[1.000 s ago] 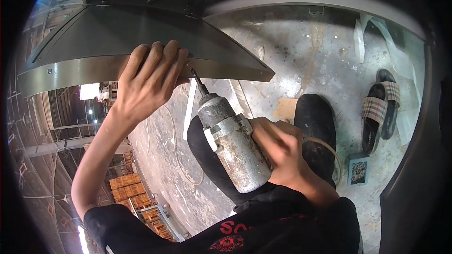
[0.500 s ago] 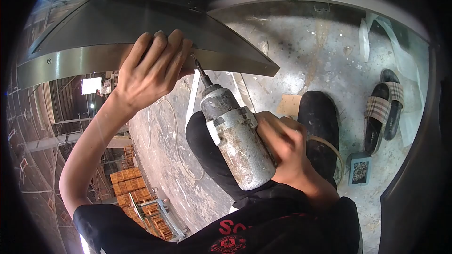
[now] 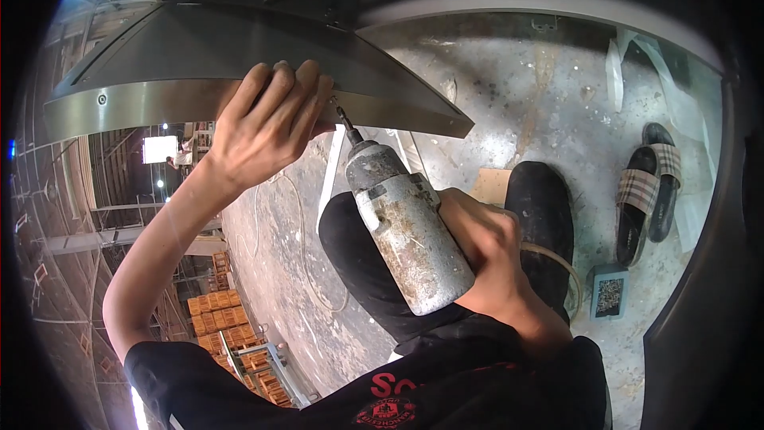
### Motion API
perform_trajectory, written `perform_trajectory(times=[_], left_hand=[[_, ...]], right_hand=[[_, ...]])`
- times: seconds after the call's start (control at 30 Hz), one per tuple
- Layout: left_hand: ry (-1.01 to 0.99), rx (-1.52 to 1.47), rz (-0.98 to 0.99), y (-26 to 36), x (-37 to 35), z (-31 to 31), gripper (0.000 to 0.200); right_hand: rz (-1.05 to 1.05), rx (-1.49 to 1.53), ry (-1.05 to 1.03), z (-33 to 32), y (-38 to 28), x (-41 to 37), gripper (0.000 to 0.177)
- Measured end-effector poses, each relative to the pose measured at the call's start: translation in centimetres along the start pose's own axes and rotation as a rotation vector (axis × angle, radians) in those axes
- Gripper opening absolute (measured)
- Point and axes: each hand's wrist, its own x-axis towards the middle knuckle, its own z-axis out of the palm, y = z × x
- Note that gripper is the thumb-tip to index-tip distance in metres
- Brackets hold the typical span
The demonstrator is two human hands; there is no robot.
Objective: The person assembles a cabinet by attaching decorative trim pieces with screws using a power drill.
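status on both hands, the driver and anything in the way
Left hand on the panel's metal edge. Right hand gripping power driver, tip at that edge. Nothing visibly blocking the driver.

The cylindrical metal power tool is silver-grey, mottled brown. The 2 open-toed slippers have beige plaid straps and black soles.

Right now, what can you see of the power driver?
The power driver has a stout, cylindrical, metallic-looking body, scuffed and stained brown in places, with a darker nose and a slim dark bit. It is held tilted above the person's legs, the bit aimed at the metal rim close to the left hand. The right hand grips it, hiding the handle. Whether the tip touches anything is unclear.
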Motion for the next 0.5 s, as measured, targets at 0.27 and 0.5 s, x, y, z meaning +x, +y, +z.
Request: perform_trajectory(times=[0.27, 0.5], left_hand=[[-0.004, 0.012, 0.011, -0.05, 0.03, -0.08, 0.045], [-0.007, -0.004, 0.014, 0.01, -0.09, -0.17, 0.044]], right_hand=[[-0.009, -0.011, 0.011, 0.1, -0.14, -0.05, 0.049], [-0.002, -0.014, 0.003, 0.16, -0.17, 0.01, 0.054]])
